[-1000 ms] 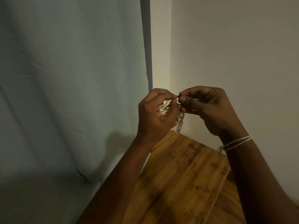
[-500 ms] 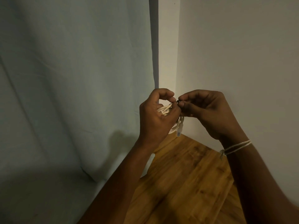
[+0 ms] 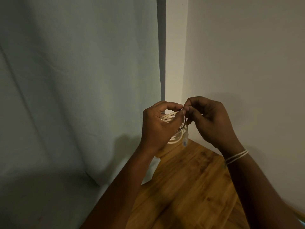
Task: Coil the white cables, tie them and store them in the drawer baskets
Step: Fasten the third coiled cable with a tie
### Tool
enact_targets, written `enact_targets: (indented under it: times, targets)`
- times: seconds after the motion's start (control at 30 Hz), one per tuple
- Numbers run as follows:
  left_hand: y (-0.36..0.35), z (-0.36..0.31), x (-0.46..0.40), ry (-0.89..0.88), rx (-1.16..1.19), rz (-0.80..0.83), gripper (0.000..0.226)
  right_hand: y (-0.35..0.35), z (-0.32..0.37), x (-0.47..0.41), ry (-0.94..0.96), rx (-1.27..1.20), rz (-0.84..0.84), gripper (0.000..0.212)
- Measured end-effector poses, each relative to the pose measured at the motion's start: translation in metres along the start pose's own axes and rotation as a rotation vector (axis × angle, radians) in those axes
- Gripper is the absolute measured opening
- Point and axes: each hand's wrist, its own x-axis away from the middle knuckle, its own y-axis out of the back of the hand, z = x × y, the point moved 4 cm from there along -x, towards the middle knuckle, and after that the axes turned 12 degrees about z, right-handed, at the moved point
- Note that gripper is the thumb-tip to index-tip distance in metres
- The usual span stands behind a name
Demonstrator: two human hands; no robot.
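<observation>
Left hand curled round white cable coil, held above wooden tabletop; palm hides most loops. Right hand pinches a thin dark tie at the coil's top; tie barely discernible. Connector dangles below.

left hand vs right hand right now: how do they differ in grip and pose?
The left hand wraps its curled fingers round the white cable coil and carries it; the right hand only pinches a thin dark tie at its fingertips. The left hand shows bare at the wrist, while the right wrist wears pale string loops. Both are raised above the wooden top, and their fingertips meet at the coil's upper edge.
</observation>
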Motion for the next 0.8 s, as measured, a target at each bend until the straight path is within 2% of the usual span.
enact_targets:
  times: [0.1,0.23,0.33,0.63,0.8]
  targets:
    - [0.0,0.009,-0.002,0.083,-0.003,0.044,0.011,-0.001,-0.002,0.0,-0.006,-0.009,-0.007,0.015]
    - [-0.004,0.026,0.001,0.188,0.029,0.142,0.012,-0.003,-0.001,0.0,-0.032,-0.392,0.02,0.019]
    - [-0.008,0.032,0.006,0.196,0.053,0.202,0.02,-0.01,0.0,0.0,-0.051,-0.53,0.062,0.021]
    - [-0.006,0.045,0.023,0.009,-0.115,0.188,0.023,-0.027,0.002,0.001,-0.007,-0.356,-0.037,0.022]
    - [-0.006,0.058,0.028,0.018,-0.209,0.268,0.021,-0.038,-0.011,0.002,-0.048,-0.313,-0.004,0.021]
